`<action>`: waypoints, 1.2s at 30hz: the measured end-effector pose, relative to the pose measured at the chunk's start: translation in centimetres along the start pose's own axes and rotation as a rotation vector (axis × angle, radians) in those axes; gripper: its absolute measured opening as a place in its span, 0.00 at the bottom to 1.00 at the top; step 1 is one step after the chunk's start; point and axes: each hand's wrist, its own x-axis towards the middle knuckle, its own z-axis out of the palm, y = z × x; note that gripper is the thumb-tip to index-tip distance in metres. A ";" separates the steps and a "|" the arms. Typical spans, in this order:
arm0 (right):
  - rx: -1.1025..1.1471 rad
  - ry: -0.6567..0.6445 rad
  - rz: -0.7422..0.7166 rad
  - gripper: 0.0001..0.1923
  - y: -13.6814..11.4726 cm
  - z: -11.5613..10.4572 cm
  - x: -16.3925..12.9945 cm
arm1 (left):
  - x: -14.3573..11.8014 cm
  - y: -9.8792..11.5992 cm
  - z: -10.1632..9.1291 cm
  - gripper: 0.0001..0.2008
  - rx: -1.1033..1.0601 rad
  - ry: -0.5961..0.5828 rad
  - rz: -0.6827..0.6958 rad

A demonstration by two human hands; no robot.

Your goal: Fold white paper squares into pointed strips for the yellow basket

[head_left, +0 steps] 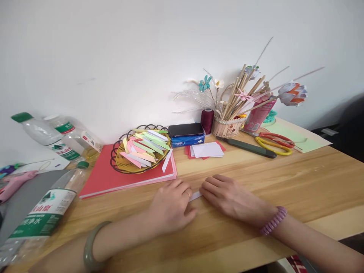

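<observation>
A narrow white paper strip (195, 195) lies on the wooden table, showing only in the gap between my hands. My left hand (172, 206), with a ring on one finger, covers the strip's left end, its fingers curled down and its thumb pointing right. On the other end my right hand (227, 195) presses with its fingers together and bent. Both ends of the strip are hidden under the fingers. Just beyond my hands is a small stack of white and red paper pieces (207, 149).
A yellow basket (121, 161) of folded paper strips stands on red paper (99, 178). Bottles (42, 216) lie at left. Behind are a phone (185, 129), a thread spool (207, 121) and a pot of sticks (226, 127); scissors (274, 146) and a dark green tool (250, 147) lie right.
</observation>
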 end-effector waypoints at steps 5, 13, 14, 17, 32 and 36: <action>0.223 0.034 0.164 0.12 0.8 0.2 0.5 | 0.8 -0.9 0.0 0.05 -0.393 -0.007 -0.246; 0.782 -0.006 0.393 0.18 -0.7 -0.6 1.9 | 2.2 -1.0 -0.7 0.10 -1.303 0.124 -0.538; 0.833 -0.008 0.408 0.19 -0.9 -0.5 2.1 | 2.2 -0.9 -0.8 0.11 -1.346 0.130 -0.532; 0.938 -0.007 0.448 0.18 -1.4 -0.3 2.4 | 2.1 -0.7 -0.8 0.11 -1.341 0.121 -0.543; 1.022 -0.051 0.635 0.22 -1.0 -1.0 -1.3 | 1.5 -0.5 -1.4 0.14 -1.190 0.125 -0.595; 1.005 -0.036 0.665 0.22 -1.1 -1.2 -1.6 | 1.6 -0.3 -1.4 0.14 -1.301 0.124 -0.620</action>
